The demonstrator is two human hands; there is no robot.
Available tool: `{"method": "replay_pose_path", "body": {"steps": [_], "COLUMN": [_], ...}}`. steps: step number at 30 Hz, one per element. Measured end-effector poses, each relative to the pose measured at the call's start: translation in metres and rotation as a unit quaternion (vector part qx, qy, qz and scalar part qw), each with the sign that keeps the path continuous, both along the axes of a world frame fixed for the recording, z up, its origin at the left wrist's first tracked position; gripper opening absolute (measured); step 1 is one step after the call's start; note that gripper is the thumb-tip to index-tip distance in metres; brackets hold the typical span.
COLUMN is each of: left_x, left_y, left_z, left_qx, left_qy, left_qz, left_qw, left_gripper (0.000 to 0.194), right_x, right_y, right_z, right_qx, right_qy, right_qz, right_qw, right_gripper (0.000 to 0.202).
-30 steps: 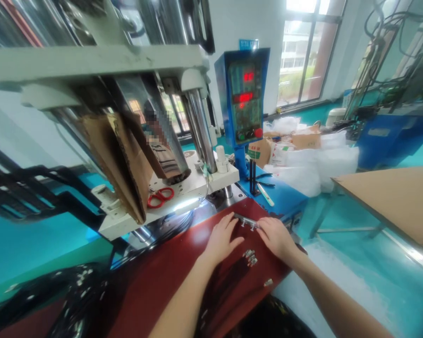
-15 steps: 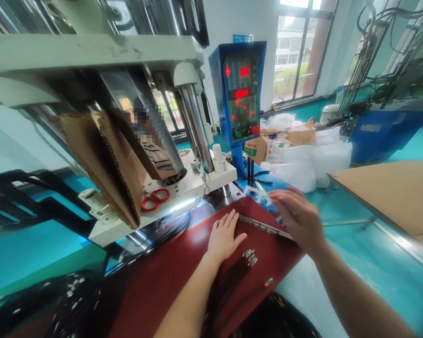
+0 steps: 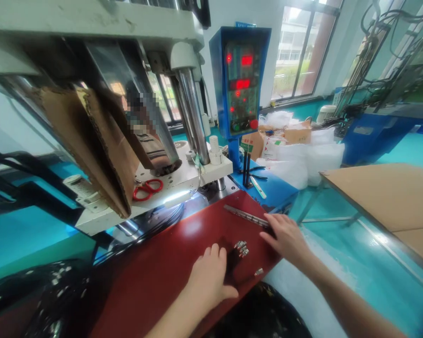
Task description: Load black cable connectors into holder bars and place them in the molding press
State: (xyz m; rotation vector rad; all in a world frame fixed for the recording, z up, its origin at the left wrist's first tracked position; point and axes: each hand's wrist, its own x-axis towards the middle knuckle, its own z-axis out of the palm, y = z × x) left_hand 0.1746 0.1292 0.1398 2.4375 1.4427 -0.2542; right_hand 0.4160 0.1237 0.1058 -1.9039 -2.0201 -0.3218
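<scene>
Metal strip (image 3: 246, 215) lying flat on red tabletop (image 3: 169, 263), near end just beyond right hand (image 3: 285, 238) fingers (image 3: 268, 219), which are spread loosely, touching or nearly touching it, gripping nothing. Small metal connectors (image 3: 240, 248) clustered between both hands, one stray connector (image 3: 258, 272) nearer the tabletop edge. Left hand (image 3: 207, 277) resting palm-down, fingers relaxed, empty, just short of the cluster. Red scissors (image 3: 146, 188) well beyond, on press base.

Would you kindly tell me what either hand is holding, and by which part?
Nothing: left hand lies flat on the red table; right hand touches the metal strip.
</scene>
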Motion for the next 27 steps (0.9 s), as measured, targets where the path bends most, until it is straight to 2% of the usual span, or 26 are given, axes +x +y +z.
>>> {"method": "replay_pose_path", "body": {"steps": [2, 4, 11, 15, 17, 19, 21, 23, 24, 26, 27], "left_x": [0.003, 0.004, 0.009, 0.01, 0.006, -0.001, -0.007, -0.011, -0.011, -0.009, -0.007], "left_y": [-0.002, 0.001, 0.01, 0.01, 0.01, 0.009, 0.008, 0.007, 0.007, 0.005, 0.004], "left_z": [-0.005, -0.011, -0.02, -0.021, -0.019, -0.015, -0.009, -0.001, 0.002, 0.006, 0.006], "left_qx": [0.011, 0.023, 0.031, 0.045, 0.045, 0.012, -0.086, -0.212, -0.264, -0.323, -0.334], "left_qy": [0.004, 0.008, 0.01, 0.003, -0.031, -0.108, -0.217, -0.313, -0.347, -0.387, -0.398], "left_qz": [0.004, 0.004, 0.007, 0.007, 0.01, 0.028, 0.057, 0.086, 0.097, 0.111, 0.113], "left_qw": [1.0, 1.0, 0.999, 0.999, 0.998, 0.994, 0.971, 0.922, 0.895, 0.856, 0.847], "left_gripper": [0.045, 0.027, 0.026, 0.024, 0.02, 0.015, 0.013, 0.011, 0.009, 0.01, 0.013], "right_x": [-0.022, -0.032, -0.027, -0.028, -0.017, 0.006, 0.036, 0.06, 0.067, 0.063, 0.052], "right_y": [0.011, 0.017, 0.017, 0.014, 0.007, -0.006, -0.023, -0.04, -0.046, -0.051, -0.05], "right_z": [-0.014, -0.021, -0.021, -0.017, -0.014, -0.012, -0.011, -0.01, -0.008, -0.001, 0.003], "right_qx": [-0.01, -0.009, -0.008, -0.02, -0.032, -0.065, -0.115, -0.134, -0.118, -0.053, -0.022], "right_qy": [-0.034, -0.061, -0.063, -0.036, -0.027, -0.025, -0.034, -0.042, -0.022, 0.101, 0.201], "right_qz": [-0.073, -0.119, -0.107, -0.113, -0.115, -0.121, -0.14, -0.177, -0.175, -0.121, -0.07], "right_qw": [0.997, 0.991, 0.992, 0.993, 0.992, 0.99, 0.983, 0.974, 0.977, 0.986, 0.977], "right_gripper": [0.03, 0.021, 0.01, 0.018, 0.023, 0.027, 0.028, 0.031, 0.031, 0.028, 0.028]}}
